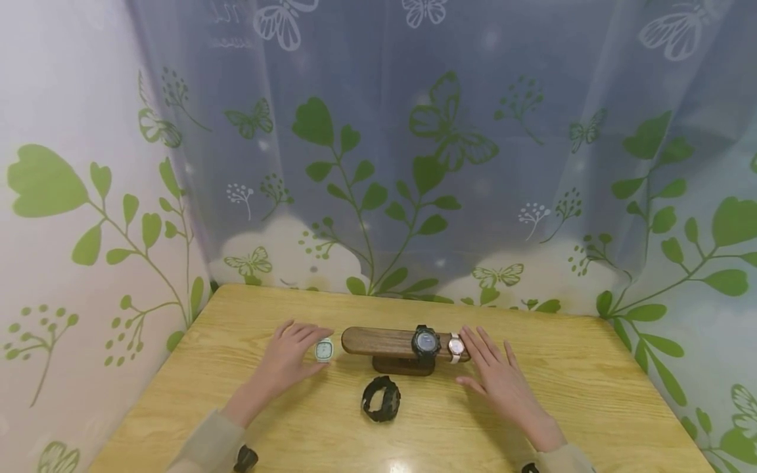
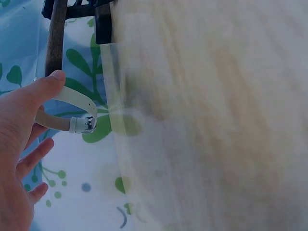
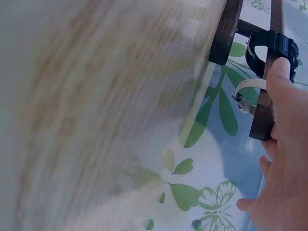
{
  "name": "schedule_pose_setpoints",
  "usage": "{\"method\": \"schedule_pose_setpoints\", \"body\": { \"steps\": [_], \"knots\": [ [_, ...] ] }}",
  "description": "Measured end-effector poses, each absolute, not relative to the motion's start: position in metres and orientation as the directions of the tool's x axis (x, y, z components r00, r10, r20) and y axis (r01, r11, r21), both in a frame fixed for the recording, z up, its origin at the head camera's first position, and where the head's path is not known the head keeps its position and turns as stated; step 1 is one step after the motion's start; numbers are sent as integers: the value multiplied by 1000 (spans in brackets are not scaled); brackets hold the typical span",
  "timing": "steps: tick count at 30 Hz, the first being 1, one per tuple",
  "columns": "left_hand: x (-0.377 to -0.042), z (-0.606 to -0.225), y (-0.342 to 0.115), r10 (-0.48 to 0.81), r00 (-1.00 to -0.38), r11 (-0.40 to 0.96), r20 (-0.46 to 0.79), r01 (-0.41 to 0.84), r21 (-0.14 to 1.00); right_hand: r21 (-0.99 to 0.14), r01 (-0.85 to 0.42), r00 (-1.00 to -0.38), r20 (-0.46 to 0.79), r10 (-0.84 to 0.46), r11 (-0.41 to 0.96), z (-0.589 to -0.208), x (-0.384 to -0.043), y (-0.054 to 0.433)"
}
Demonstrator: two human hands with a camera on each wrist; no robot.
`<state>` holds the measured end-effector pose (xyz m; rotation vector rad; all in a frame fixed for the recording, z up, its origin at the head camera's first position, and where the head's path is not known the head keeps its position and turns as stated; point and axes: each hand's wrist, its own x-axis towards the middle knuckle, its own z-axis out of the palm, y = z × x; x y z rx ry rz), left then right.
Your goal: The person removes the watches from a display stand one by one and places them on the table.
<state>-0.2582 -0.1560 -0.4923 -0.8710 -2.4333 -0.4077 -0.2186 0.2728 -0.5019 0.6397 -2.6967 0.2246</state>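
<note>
My left hand (image 1: 286,360) pinches a pale green square-faced wristwatch (image 1: 324,350) just off the left end of a dark wooden watch stand (image 1: 378,341). Its light strap (image 2: 77,95) is buckled into a loop, as the left wrist view shows. Around the stand's bar sit a chunky black watch (image 1: 426,341) and, further right, a small white-strapped watch (image 1: 456,346). My right hand (image 1: 503,387) touches the bar's right end with fingers straight, beside the white-strapped watch. On the table in front of the stand, another black watch (image 1: 381,399) lies on its side.
The wooden table (image 1: 331,440) reaches back to a curtain (image 1: 378,164) printed with green leaves and butterflies, which also closes off both sides. Dark wrist-worn gear (image 1: 245,458) shows by the left sleeve. The stand's base (image 1: 403,365) rests near the middle of the table.
</note>
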Motion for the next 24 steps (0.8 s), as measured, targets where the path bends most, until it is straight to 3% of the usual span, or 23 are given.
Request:
{"method": "schedule_pose_setpoints", "body": {
  "steps": [6, 17, 24],
  "knots": [
    [-249, -498, -161, 509, -698, 766, 504, 635, 106, -73, -454, -840, 367, -400, 888, -501, -218, 272],
    [-234, -500, -164, 540, -699, 766, 469, 639, 70, -93, -436, -862, 329, -386, 895, -502, -219, 274],
    [-225, -502, -156, 563, -732, 754, 383, 645, 125, -75, -448, -846, 359, -395, 891, -502, -218, 271]
  ]
}}
